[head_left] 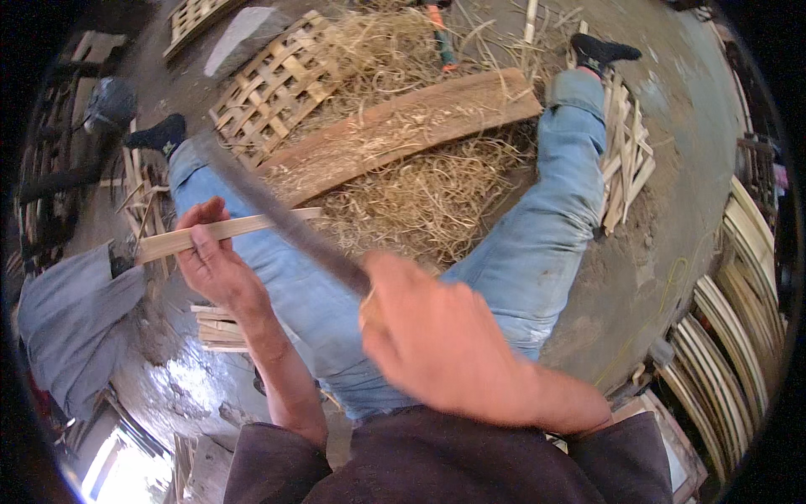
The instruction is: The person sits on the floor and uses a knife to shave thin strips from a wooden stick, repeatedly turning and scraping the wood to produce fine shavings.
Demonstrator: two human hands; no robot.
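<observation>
Near my left knee, my left hand [220, 273] is closed on a thin, flat wooden strip [172, 244], pinched between thumb and fingers. The strip lies almost level and points to the right. My right hand [445, 340] is wrapped round the handle of a long, dark-bladed knife [273, 210], in front of my lap. Its blade is blurred and slants up to the left, passing over the right part of the strip. Whether blade and strip touch, I cannot tell. The knife's handle is mostly hidden in my fist.
Between my outstretched legs lie a thick wooden board [403, 126] and curly shavings [420, 202]. Beyond are a woven wooden lattice [277, 88] and an orange-and-green-handled tool [441, 38]. Sticks [623, 164] lie beside my right leg, short strips [220, 329] at left, long strips [722, 336] at far right.
</observation>
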